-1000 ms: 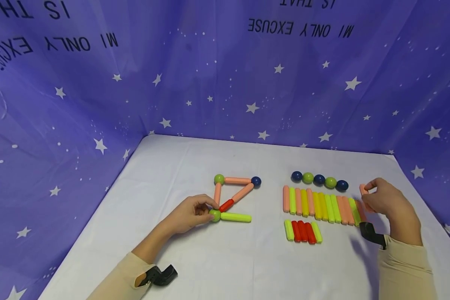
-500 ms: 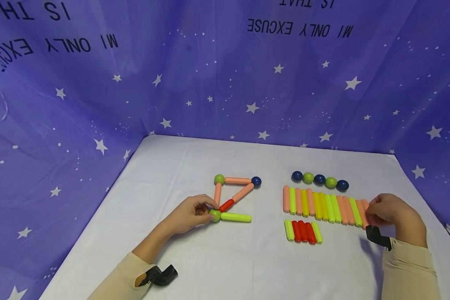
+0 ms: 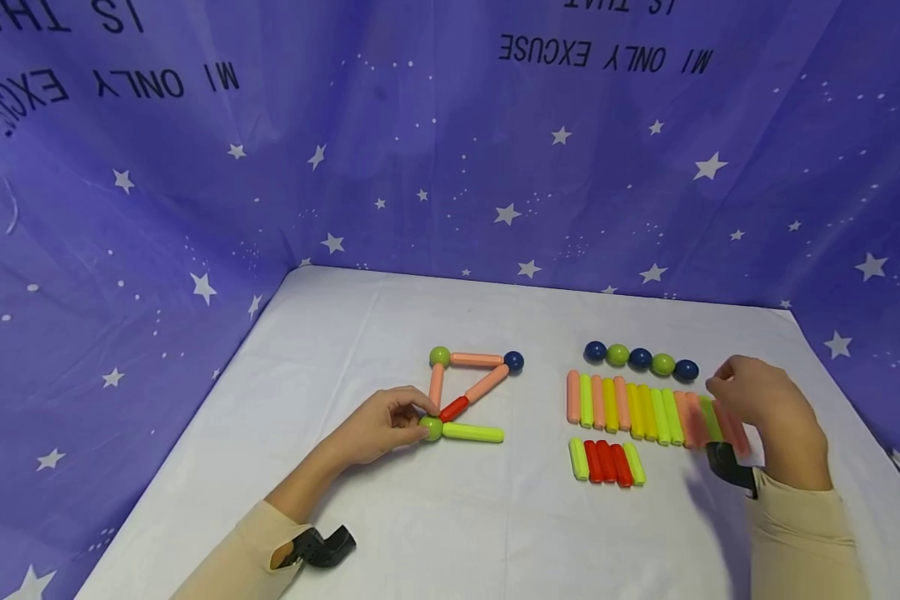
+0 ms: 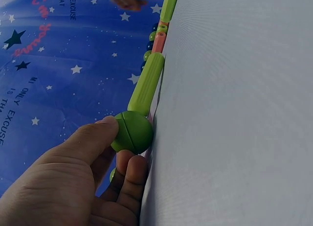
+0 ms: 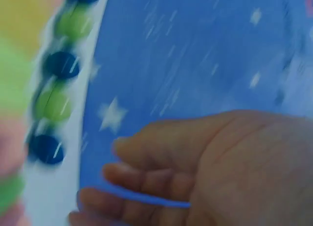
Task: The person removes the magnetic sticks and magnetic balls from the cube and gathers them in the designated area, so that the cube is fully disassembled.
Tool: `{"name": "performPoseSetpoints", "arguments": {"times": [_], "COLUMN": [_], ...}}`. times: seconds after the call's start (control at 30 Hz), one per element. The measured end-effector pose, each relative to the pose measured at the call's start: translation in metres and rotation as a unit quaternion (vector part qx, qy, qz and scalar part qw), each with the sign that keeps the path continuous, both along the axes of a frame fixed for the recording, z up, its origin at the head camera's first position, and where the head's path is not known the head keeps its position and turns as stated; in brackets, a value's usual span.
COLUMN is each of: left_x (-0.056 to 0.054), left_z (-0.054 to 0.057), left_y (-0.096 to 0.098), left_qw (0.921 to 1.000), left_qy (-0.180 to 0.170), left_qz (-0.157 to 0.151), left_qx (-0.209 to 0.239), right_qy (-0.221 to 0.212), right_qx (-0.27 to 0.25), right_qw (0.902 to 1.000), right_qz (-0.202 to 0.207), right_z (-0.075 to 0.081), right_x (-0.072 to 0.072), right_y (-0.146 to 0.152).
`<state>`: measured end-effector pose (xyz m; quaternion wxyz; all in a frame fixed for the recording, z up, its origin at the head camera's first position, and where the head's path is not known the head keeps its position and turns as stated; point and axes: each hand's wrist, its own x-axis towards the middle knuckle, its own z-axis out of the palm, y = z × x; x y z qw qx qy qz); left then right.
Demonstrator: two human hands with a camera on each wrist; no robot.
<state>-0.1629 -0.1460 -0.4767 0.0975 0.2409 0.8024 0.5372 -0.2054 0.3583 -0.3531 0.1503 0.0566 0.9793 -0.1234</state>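
Note:
My left hand [image 3: 381,427] pinches a green ball [image 4: 133,133] between thumb and fingers. From that ball run a lime rod [image 3: 474,433], a short red rod [image 3: 454,408] and a salmon rod [image 3: 437,387]. With a second green ball [image 3: 440,357], a blue ball [image 3: 513,362] and more salmon rods, they form a closed outline on the table. My right hand [image 3: 769,408] is raised over the right end of a row of coloured rods [image 3: 634,410], fingers loosely bent with nothing between them. It covers part of the last salmon rods.
Behind the long rods, blue and green balls [image 3: 641,359] stand in a line. A short row of red and lime rods [image 3: 606,463] lies nearer me. A purple star-patterned cloth [image 3: 450,167] walls off the back and sides of the white table [image 3: 390,517].
My right hand has laid a salmon rod at the right end of the row, let go, and lifted away up and left. The left hand stays on the green ball.

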Motion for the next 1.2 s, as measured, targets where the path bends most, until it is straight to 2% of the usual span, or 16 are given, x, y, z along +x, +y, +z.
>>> {"name": "performPoseSetpoints", "arguments": {"times": [0.07,0.13,0.23,0.3,0.4,0.53,0.6,0.7,0.83,1.03,1.2], "left_x": [-0.001,-0.002,-0.003,-0.003,-0.003,-0.002,0.001,0.006,0.010,0.012,0.012], "left_z": [-0.001,0.000,0.001,0.001,0.001,0.003,0.008,0.020,0.029,0.030,0.029], "left_y": [-0.001,-0.001,-0.001,-0.001,0.001,0.004,0.006,0.009,0.009,0.008,0.006], "left_qw": [1.0000,1.0000,0.9999,0.9999,0.9998,0.9998,0.9998,0.9998,0.9998,0.9999,0.9998], "left_qy": [0.000,0.002,0.004,0.006,0.006,0.006,0.006,0.008,0.006,0.003,-0.006], "left_qz": [-0.002,-0.005,-0.010,-0.014,-0.014,-0.013,-0.013,-0.011,-0.011,-0.007,0.000], "left_qx": [0.003,0.005,0.008,0.008,0.010,0.013,0.015,0.016,0.014,0.014,0.017], "right_qy": [0.051,0.105,0.156,0.177,0.183,0.145,0.140,0.163,0.183,0.147,0.130], "right_qx": [-0.019,-0.047,-0.100,-0.128,-0.154,-0.124,-0.089,-0.049,-0.043,-0.049,-0.067], "right_qw": [0.9982,0.9916,0.9733,0.9555,0.9241,0.8829,0.8662,0.8524,0.8580,0.8774,0.8927], "right_qz": [0.024,0.059,0.136,0.198,0.298,0.429,0.471,0.494,0.478,0.454,0.426], "right_z": [0.004,0.005,0.001,-0.006,-0.023,-0.053,-0.065,-0.077,-0.082,-0.077,-0.068], "right_x": [0.003,0.006,0.013,0.018,0.028,0.042,0.047,0.052,0.056,0.057,0.049], "right_y": [-0.027,-0.055,-0.098,-0.127,-0.169,-0.211,-0.223,-0.233,-0.237,-0.233,-0.211]}}
